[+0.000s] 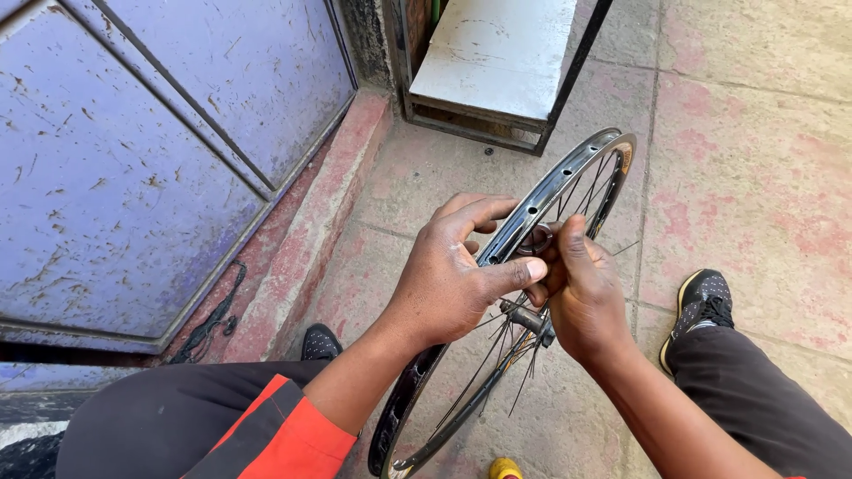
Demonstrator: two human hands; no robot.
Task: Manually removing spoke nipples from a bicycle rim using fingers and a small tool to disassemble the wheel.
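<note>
Floor (754,177) is pinkish, worn concrete slabs with a raised curb off to the left of the fingers (479,213). A white metal-framed stand (497,62) sits on it beyond them, a black shoe (701,306) to their right, another shoe (319,341) lower left.

You are working in bright, even daylight that is falling from above; shadows are staying soft and shallow. The purple door (133,133) at far left is catching mild glare. The picture is staying sharp throughout, though lines are bowing slightly toward the edges.
</note>
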